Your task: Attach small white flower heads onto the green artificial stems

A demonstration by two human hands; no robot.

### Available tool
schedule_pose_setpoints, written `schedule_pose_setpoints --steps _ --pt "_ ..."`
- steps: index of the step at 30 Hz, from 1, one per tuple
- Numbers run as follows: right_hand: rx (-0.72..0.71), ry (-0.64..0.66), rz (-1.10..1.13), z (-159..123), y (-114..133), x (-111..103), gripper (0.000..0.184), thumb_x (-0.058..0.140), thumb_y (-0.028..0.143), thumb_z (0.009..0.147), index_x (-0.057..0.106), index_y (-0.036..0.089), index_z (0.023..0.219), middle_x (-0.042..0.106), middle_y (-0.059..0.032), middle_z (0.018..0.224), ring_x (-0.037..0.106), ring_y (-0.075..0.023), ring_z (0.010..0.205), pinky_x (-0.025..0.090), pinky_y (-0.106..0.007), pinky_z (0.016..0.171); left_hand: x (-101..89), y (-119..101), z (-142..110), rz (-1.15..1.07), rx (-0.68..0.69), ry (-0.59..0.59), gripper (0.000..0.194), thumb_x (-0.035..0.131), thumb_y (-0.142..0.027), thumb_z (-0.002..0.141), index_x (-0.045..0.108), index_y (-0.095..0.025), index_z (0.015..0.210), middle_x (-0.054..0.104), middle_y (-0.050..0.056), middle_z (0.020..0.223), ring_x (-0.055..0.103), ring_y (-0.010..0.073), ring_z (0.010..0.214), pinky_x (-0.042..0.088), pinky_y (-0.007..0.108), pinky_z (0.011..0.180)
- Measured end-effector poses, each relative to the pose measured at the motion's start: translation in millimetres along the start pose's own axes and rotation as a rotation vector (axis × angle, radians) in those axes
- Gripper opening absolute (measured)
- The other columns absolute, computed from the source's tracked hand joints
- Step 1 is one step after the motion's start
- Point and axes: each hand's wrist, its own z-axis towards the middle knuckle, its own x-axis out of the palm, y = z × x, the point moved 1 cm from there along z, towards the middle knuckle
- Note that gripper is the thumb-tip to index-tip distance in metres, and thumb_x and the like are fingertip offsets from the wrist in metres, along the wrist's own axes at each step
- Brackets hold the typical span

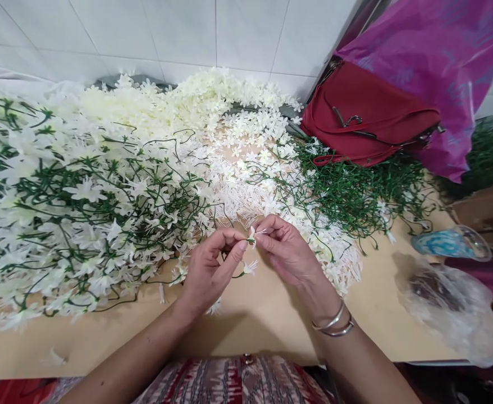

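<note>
Between my two hands is a small white artificial flower (252,234) with a green base. My left hand (215,264) pinches the flower's green stem end between thumb and forefinger. On the other side, my right hand (286,249) pinches the white petals or stamens with its fingertips. A second white blossom (250,267) on a green stem hangs just below my left fingertips. Behind my hands lies a bed of thin white stamens (233,193), with loose cream petals (246,132) beyond it.
A large heap of assembled white flowers (90,191) covers the left. Green stems (347,188) lie at right, under a red bag (368,112) and a purple plastic bag (436,73). A blue-patterned cup (444,242) and a clear plastic bag (452,308) sit near the right edge.
</note>
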Motion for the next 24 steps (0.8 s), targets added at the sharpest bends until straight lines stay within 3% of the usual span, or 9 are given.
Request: schedule_pose_setpoints --steps 14,24 --pt "-0.055 -0.015 -0.030 1 -1 3 0.027 0.100 0.031 0.063 0.074 0.024 0.069 0.069 0.0023 0.084 0.059 -0.0128 0.077 0.047 -0.030 0.082 0.6 0 1 -0.097 -0.087 -0.038 0.013 0.065 -0.033 0.102 0.066 -0.020 0.102 0.066 -0.001 0.080 0.059 0.0103 0.068 0.047 0.022 0.064" --pt "0.030 -0.033 -0.069 4 -8 -6 0.027 0.100 0.032 0.063 0.076 0.023 0.071 0.070 0.0016 0.083 0.060 -0.0137 0.078 0.048 -0.030 0.079 7.1 11 3 -0.218 -0.162 -0.021 0.017 0.066 -0.034 0.100 0.068 -0.017 0.102 0.076 0.003 0.086 0.073 0.0145 0.078 0.057 0.026 0.077"
